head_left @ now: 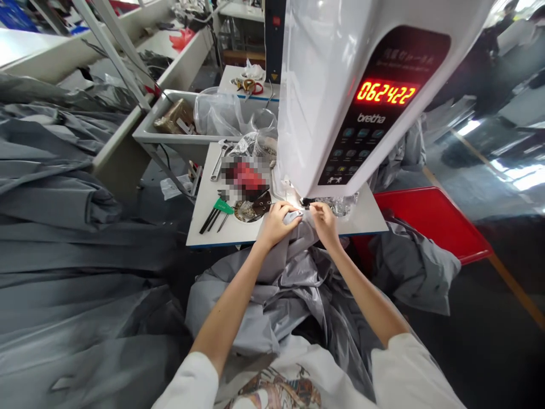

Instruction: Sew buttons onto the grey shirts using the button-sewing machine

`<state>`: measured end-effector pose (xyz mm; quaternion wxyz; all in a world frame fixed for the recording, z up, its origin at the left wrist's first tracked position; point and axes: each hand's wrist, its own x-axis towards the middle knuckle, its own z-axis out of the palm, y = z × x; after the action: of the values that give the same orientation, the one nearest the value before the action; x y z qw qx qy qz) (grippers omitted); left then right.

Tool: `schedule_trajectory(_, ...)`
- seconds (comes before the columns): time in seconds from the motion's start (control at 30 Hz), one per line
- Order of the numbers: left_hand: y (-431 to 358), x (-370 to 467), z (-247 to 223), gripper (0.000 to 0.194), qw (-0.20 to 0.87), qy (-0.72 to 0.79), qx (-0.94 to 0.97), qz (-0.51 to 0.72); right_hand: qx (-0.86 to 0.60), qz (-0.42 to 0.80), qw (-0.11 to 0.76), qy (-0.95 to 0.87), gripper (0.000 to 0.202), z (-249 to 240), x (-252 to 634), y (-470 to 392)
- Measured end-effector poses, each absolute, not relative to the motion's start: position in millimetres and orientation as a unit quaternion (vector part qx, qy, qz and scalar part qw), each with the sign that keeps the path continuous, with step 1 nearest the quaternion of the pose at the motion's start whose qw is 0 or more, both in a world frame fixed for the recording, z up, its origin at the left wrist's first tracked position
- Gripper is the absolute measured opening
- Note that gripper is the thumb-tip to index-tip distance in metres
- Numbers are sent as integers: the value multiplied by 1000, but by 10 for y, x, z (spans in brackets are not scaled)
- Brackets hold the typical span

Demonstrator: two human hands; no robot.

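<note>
My left hand [277, 224] is closed on the edge of a grey fabric sheet [293, 267], at the front of a white machine [323, 102] with a red lit display. A small metal-looking spot shows on the fabric by my left fingertips. To the right, my right hand [325, 222] is pinched just below the machine head, near a small dark part. What sits between those fingertips is too small to make out. The rest of the fabric falls from the white work table [230, 227] into my lap in loose folds.
On the table's left lie an adjustable wrench [218, 162] and a green-held set of hex keys [222, 207]. Small metal parts [343, 204] lie right of the hands. A red tray [434, 221] stands at right; grey fabric piles [46, 170] fill the left.
</note>
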<state>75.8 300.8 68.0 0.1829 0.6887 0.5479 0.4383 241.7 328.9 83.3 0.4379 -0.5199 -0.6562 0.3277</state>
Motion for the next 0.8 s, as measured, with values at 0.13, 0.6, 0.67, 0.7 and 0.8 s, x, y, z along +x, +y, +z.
schedule_trajectory(0.13,3030,756,641,22,178,550,688,439,-591,266,372,-664,35,767,2331,3253)
schedule_trajectory(0.6,3075,764,596,20,190,537,685,455,-542,276,446,-656,27,635,2322,3341)
schedule_trajectory(0.67,3075,762,598,21,193,536,685,453,-545,276,447,-653,27,619,2317,3335)
schedule_trajectory(0.7,3074,761,596,21,195,536,685,453,-547,273,448,-653,27,612,2315,3331)
schedule_trajectory(0.8,3070,756,580,22,195,535,685,454,-550,270,449,-650,28,600,2312,3321)
